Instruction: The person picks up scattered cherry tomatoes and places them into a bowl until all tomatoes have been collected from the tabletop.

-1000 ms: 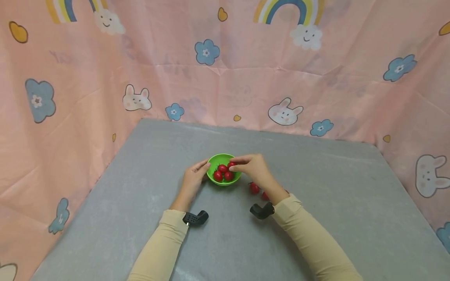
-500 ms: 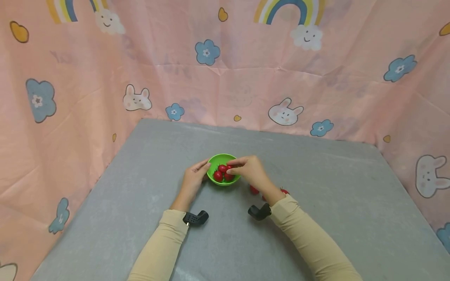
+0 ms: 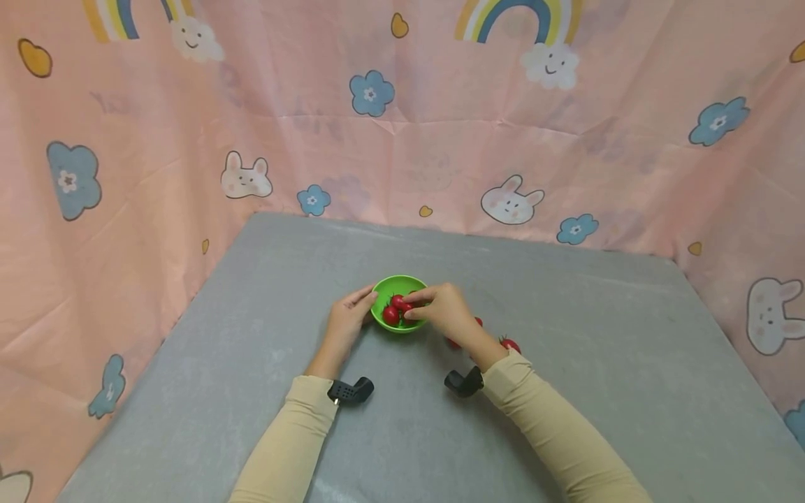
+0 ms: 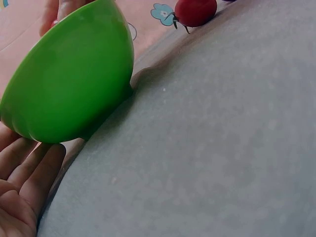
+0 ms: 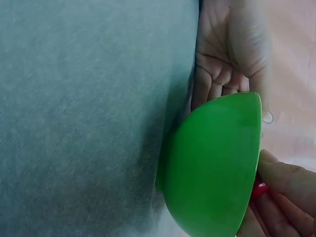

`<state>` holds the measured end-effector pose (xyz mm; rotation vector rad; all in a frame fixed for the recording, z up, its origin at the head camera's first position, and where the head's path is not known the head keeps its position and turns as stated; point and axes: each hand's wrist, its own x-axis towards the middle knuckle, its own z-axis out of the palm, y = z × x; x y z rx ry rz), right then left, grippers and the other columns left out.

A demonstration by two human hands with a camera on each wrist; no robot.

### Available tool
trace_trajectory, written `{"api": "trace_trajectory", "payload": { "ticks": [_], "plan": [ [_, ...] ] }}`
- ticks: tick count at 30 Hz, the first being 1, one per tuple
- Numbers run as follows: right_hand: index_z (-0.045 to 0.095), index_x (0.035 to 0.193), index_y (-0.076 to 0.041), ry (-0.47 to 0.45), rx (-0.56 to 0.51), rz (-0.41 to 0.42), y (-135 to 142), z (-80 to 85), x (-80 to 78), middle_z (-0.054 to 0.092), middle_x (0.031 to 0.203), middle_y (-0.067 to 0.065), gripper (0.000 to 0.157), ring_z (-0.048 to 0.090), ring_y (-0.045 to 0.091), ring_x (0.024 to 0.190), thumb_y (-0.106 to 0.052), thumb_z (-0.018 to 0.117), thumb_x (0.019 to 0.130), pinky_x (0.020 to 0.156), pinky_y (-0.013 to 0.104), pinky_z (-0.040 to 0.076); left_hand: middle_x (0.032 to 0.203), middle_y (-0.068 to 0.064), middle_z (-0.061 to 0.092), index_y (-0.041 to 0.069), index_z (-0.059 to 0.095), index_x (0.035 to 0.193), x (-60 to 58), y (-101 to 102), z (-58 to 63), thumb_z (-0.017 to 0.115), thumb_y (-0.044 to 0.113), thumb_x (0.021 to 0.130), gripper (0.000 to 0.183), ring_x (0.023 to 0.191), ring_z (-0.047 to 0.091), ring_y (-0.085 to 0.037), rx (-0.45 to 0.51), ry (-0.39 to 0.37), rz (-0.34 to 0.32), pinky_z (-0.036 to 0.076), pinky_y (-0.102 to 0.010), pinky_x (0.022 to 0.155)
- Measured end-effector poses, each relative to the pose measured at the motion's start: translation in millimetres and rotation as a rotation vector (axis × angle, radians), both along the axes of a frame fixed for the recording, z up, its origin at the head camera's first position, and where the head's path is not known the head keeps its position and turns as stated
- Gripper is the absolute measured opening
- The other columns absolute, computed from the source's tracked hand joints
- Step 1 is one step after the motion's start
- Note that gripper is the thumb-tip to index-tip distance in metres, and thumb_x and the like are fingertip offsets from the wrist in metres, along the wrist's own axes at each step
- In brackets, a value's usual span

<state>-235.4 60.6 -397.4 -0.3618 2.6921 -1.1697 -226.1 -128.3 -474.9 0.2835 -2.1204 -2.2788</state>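
Observation:
A green bowl [image 3: 385, 288] stands on the grey table with several red cherry tomatoes [image 3: 391, 316] inside. My left hand [image 3: 342, 328] holds its left side, thumb at the rim and fingers [image 4: 37, 173] against the outer wall. Over the right rim reaches my right hand [image 3: 451, 313], thumb and fingers pinching a cherry tomato [image 5: 259, 186] in the bowl; the fingers hide part of the fruit. More tomatoes lie on the table right of the bowl, partly behind the right forearm, one near the cuff [image 3: 510, 344] and one [image 4: 196, 11] with its green stem showing in the left wrist view.
The grey table [image 3: 604, 335] stretches out around the bowl. A pink patterned cloth [image 3: 428, 154] hangs along its back and sides. Black camera mounts sit on the left wrist [image 3: 352, 390] and the right wrist [image 3: 464, 383].
My right hand has moved slightly left and down, deeper over the bowl among the tomatoes. The left hand and the bowl have stayed in place.

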Motion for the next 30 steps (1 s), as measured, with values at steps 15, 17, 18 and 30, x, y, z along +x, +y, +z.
{"api": "trace_trajectory", "payload": {
  "ticks": [15,17,18,30],
  "plan": [
    [0.08,0.106,-0.014,0.018,0.034,0.018,-3,-1.8,0.9,0.075,0.113,0.009,0.027,0.063,0.025,0.108,-0.02,0.084,0.08,0.09,0.038,0.054,0.139,-0.014,0.061,0.005,0.063,0.133,8.5,0,18.2,0.062,0.022,0.099,0.038,0.11,0.067,-0.015,-0.008,-0.031,-0.019,0.056,-0.016,0.083],
    [0.079,0.107,-0.014,0.015,0.024,0.018,-3,-1.5,1.3,0.076,0.11,0.008,0.027,0.063,0.025,0.108,-0.02,0.083,0.081,0.091,0.039,0.054,0.138,-0.015,0.061,0.004,0.062,0.133,13.4,1,26.6,0.062,0.02,0.099,0.037,0.109,0.067,-0.014,-0.005,-0.029,-0.025,0.056,-0.016,0.084],
    [0.079,0.107,-0.013,0.013,0.019,0.017,-3,-1.3,1.5,0.077,0.109,0.007,0.027,0.063,0.025,0.109,-0.02,0.083,0.081,0.092,0.039,0.055,0.138,-0.016,0.061,0.004,0.062,0.133,15.7,1,29.7,0.061,0.019,0.099,0.037,0.109,0.067,-0.014,-0.004,-0.024,-0.026,0.056,-0.016,0.084],
    [0.079,0.109,-0.012,-0.025,-0.058,-0.026,4,-1.2,5.1,0.074,0.118,0.009,0.027,0.061,0.028,0.12,-0.018,0.082,0.083,0.103,0.047,0.051,0.137,-0.013,0.063,0.008,0.064,0.132,0.5,1,0.6,0.064,0.025,0.098,0.038,0.106,0.068,-0.01,0.027,0.004,-0.003,0.056,-0.015,0.083]
  ]
}}
